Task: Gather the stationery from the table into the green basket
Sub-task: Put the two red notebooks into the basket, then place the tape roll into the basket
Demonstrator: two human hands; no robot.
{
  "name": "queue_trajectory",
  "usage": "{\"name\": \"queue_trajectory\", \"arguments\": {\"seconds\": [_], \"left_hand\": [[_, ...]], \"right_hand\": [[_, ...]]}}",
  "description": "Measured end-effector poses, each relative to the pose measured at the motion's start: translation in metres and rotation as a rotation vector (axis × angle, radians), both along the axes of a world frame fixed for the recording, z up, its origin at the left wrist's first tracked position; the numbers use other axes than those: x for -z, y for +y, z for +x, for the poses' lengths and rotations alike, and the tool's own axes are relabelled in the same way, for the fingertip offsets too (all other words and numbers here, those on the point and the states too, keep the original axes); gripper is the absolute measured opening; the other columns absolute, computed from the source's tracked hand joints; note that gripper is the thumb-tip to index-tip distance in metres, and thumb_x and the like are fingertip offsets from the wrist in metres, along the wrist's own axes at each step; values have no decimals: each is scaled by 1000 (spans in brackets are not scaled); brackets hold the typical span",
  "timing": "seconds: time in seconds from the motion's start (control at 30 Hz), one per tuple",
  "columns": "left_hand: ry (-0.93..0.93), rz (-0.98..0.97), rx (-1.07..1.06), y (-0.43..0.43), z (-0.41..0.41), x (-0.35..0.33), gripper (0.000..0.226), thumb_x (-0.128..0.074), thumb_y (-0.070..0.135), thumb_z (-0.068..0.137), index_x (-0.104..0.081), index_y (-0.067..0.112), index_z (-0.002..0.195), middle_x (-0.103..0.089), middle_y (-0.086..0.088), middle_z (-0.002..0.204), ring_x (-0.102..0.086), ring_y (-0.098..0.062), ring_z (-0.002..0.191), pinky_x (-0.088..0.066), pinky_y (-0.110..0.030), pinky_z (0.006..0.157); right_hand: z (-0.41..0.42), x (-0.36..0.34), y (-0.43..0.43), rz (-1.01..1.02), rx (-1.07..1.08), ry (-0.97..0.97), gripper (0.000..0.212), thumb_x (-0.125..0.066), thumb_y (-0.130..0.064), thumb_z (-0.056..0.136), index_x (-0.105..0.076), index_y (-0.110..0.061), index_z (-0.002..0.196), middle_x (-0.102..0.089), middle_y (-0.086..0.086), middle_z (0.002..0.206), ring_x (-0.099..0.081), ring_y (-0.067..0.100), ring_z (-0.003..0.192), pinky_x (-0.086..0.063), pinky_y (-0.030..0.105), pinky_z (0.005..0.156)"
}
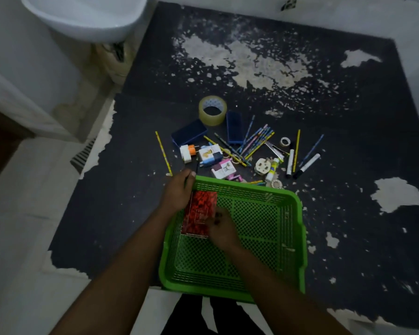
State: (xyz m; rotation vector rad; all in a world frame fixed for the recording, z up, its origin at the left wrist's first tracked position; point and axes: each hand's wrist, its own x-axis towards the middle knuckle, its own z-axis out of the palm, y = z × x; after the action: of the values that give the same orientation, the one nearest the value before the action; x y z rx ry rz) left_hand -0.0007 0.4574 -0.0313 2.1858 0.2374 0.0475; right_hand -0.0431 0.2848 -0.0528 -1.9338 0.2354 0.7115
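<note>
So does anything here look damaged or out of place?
Yes: the table's dark surface is badly peeled, showing pale patches. Also, two electrical plugs lie among the pencils, which are hardly stationery.

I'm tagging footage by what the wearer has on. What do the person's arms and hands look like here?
Both forearms are bare up to the frame edge: no sleeves show. The left hand and right hand wear no gloves, and no watch, bracelet or ring can be seen, though the light is dim.
</note>
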Motion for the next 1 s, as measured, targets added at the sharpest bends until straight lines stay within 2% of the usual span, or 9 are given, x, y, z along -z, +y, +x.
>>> {"name": "queue_trajectory", "arguments": {"seconds": [0.13,0.27,0.37,0.43,0.5,0.63,0.73,0.87,1.0], "left_hand": [[28,-10,-4,1,0,4,34,-38,30,109,-51,12,83,-48,0,68,-50,-17,63,-36,-36,62],[49,-21,-8,0,0,5,33,-38,30,109,-53,12,86,-52,-1,72,-52,-17,68,-39,-35,64],[71,-9,-13,0,0,6,33,-37,31,109,-54,12,88,-53,-2,75,-52,-15,70,-41,-37,66],[72,-10,-13,0,0,5,33,-37,32,109,-53,12,88,-53,-2,75,-52,-15,70,-43,-39,68],[61,0,-14,0,0,4,33,-37,32,109,-52,14,86,-53,-3,74,-52,-17,70,-44,-41,68],[53,23,-22,0,1,4,33,-37,33,108,-50,15,85,-53,-3,75,-52,-20,71,-46,-43,69],[44,16,-27,-1,1,3,33,-35,36,107,-49,17,84,-53,-3,75,-53,-21,71,-46,-45,68],[49,50,-27,1,1,3,33,-37,32,108,-48,15,82,-52,-4,74,-51,-23,72,-44,-44,69],[36,50,-7,0,-1,-2,33,-38,26,110,-49,10,83,-50,-7,73,-49,-23,69,-39,-41,67]], "right_hand": [[-2,-4,6,-99,-13,-187,30,-64,-38,78,-56,-25,104,-65,-1,87,-60,14,77,-54,39,76],[-10,10,5,-235,-67,-316,63,-73,-38,77,-56,-8,129,-59,13,116,-53,23,105,-47,36,88],[-2,8,5,-310,-236,-332,68,-71,-38,82,-52,-4,137,-60,15,125,-51,31,117,-44,38,96],[6,3,4,-358,-369,-349,72,-64,-49,83,-52,-4,138,-60,15,129,-50,32,121,-44,37,97],[14,-7,2,-383,-404,-398,69,-61,-58,83,-57,-7,130,-63,13,120,-54,29,111,-47,35,87],[43,-47,0,-365,-321,-518,28,-67,-45,88,-58,-19,93,-59,-4,76,-54,12,67,-37,26,58],[81,-72,8,-325,-321,-620,23,-59,-40,94,-54,-21,82,-51,-8,61,-48,3,54,-35,23,50],[153,-67,28,-263,-281,-645,13,-56,-34,93,-60,-22,98,-64,-2,89,-61,14,80,-52,35,69],[218,-47,50,-328,-352,-593,38,-56,-21,95,-53,-10,131,-54,13,129,-56,30,114,-45,37,90]]}}
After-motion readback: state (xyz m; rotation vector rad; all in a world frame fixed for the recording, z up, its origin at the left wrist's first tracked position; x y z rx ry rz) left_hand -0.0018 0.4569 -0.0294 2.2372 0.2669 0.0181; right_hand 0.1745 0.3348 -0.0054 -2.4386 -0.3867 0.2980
